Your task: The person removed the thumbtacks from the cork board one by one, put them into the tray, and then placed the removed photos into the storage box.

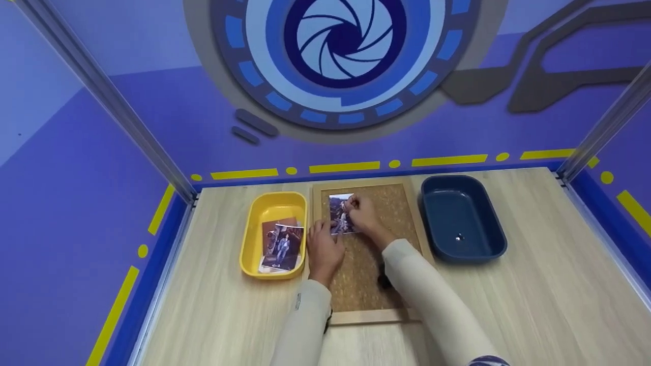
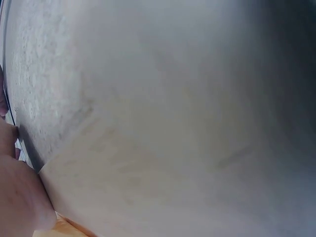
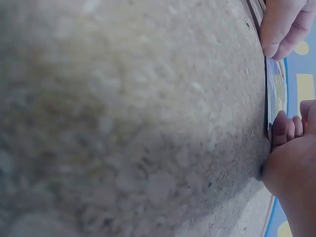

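Observation:
A printed photo (image 1: 339, 216) lies on the upper left of a wood-framed cork board (image 1: 363, 274). My left hand (image 1: 325, 251) rests at the board's left frame, its fingers extended and the thumb on the photo's lower left. Over the photo's upper right part, my right hand (image 1: 363, 216) has curled fingers, with thumb and index pinched together. Whatever small thing they pinch is hidden by the fingertips. In the right wrist view, the right hand (image 3: 291, 153) and the left hand (image 3: 286, 24) are at opposite ends of the photo (image 3: 274, 89). The left wrist view is mostly blurred.
Left of the board stands a yellow tray (image 1: 246, 249) with several photos (image 1: 282, 249) in it. A dark blue tray (image 1: 496, 244) on the right holds small shiny pieces (image 1: 460, 237). Behind the wooden table (image 1: 549, 284) rises a printed blue wall (image 1: 356, 147).

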Action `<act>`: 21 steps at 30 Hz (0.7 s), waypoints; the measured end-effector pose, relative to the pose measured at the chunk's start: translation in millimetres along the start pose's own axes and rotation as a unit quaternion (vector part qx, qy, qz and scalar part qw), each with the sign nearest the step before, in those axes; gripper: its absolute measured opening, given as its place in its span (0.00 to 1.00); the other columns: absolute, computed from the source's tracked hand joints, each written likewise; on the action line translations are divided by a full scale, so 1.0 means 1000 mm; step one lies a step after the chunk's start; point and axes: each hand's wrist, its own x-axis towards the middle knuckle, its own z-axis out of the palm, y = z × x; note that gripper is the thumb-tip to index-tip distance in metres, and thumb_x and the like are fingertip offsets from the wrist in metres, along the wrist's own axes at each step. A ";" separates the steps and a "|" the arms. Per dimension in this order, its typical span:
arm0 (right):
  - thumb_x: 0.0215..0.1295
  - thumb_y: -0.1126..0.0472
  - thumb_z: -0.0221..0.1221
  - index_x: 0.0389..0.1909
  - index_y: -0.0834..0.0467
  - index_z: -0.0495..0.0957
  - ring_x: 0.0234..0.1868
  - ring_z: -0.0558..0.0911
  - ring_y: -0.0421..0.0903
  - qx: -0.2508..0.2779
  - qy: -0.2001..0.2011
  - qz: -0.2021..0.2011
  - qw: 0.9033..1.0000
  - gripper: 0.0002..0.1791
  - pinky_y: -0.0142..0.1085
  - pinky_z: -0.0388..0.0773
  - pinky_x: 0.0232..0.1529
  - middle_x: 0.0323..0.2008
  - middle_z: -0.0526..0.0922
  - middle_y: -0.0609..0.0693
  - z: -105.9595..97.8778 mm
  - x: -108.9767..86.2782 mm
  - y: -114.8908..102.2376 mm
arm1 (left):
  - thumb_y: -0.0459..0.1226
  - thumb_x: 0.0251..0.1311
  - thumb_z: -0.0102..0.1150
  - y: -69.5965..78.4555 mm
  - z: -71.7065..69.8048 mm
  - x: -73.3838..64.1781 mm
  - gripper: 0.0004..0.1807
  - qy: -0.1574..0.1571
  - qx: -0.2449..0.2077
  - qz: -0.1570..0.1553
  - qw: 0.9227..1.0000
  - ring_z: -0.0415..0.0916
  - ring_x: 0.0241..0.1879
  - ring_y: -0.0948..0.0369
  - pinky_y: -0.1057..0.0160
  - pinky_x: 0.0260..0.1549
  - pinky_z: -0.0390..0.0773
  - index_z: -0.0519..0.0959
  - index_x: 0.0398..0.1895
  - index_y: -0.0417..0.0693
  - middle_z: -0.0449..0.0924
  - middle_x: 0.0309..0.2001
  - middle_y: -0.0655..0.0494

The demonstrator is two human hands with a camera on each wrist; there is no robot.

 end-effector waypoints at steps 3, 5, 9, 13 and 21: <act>0.66 0.70 0.56 0.30 0.62 0.75 0.30 0.71 0.43 -0.014 -0.004 -0.014 1.000 0.05 0.31 0.68 0.32 0.26 0.71 0.47 -0.003 -0.005 -0.002 | 0.42 0.63 0.62 0.001 0.001 0.000 0.16 -0.001 0.000 0.001 1.000 0.70 0.60 0.53 0.51 0.63 0.67 0.80 0.54 0.51 0.76 0.55 0.53; 0.66 0.70 0.56 0.30 0.62 0.76 0.31 0.71 0.43 -0.023 -0.009 -0.022 0.999 0.04 0.31 0.69 0.32 0.27 0.72 0.48 -0.005 -0.010 -0.003 | 0.41 0.63 0.62 0.000 0.001 0.000 0.16 0.001 0.002 0.002 1.000 0.70 0.59 0.53 0.52 0.63 0.68 0.81 0.54 0.51 0.76 0.54 0.54; 0.66 0.70 0.57 0.32 0.64 0.75 0.32 0.72 0.43 -0.023 -0.014 -0.028 0.999 0.03 0.31 0.69 0.34 0.28 0.72 0.48 -0.010 -0.021 -0.005 | 0.40 0.62 0.63 0.001 0.001 -0.001 0.15 0.008 0.000 0.010 1.000 0.71 0.58 0.52 0.51 0.62 0.68 0.81 0.52 0.51 0.77 0.54 0.54; 0.66 0.72 0.56 0.31 0.66 0.74 0.31 0.71 0.42 -0.014 -0.017 -0.038 0.999 0.03 0.30 0.69 0.32 0.27 0.72 0.48 -0.014 -0.033 -0.006 | 0.40 0.62 0.63 0.002 -0.001 -0.001 0.15 0.009 -0.004 0.009 1.000 0.72 0.57 0.51 0.50 0.61 0.69 0.81 0.52 0.50 0.77 0.54 0.53; 0.65 0.73 0.57 0.29 0.66 0.74 0.28 0.71 0.41 -0.006 -0.021 -0.053 0.998 0.05 0.27 0.68 0.29 0.25 0.72 0.48 -0.024 -0.053 -0.007 | 0.41 0.65 0.61 0.003 -0.004 -0.001 0.15 -0.008 -0.001 -0.009 1.000 0.72 0.57 0.52 0.51 0.62 0.68 0.81 0.54 0.51 0.76 0.54 0.53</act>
